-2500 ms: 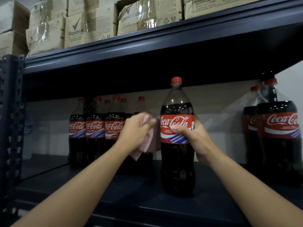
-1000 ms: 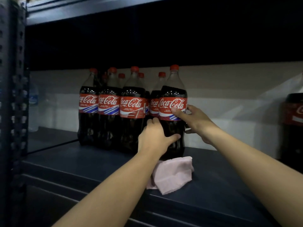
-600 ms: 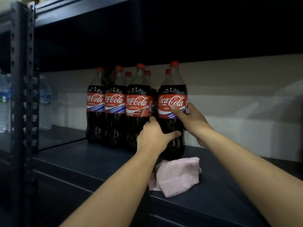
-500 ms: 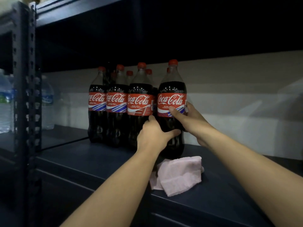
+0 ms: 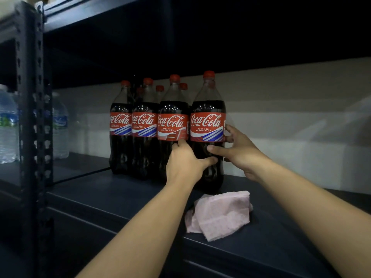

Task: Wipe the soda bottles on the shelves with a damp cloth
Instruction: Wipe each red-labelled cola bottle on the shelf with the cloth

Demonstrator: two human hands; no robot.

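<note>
A large cola bottle (image 5: pixel 207 125) with a red label and red cap stands at the right end of a group of several like bottles (image 5: pixel 146 125) on the dark shelf (image 5: pixel 112 197). Both hands hold it. My left hand (image 5: pixel 186 161) grips its lower body from the left, thumb across the front. My right hand (image 5: pixel 239 149) wraps its right side just under the label. A folded pink cloth (image 5: pixel 220 214) lies on the shelf in front of the bottle, below my hands, touched by neither.
A perforated dark upright post (image 5: pixel 34 117) stands at the left. Behind it, water bottles (image 5: pixel 60 125) stand in the neighbouring bay. The shelf above (image 5: pixel 100 9) overhangs the bottles. A pale wall is behind.
The cloth, held in my left hand 2.5 s ago, now lies on the shelf. Both hands have set the bottle beside the group; my right hand has slid slightly lower.
</note>
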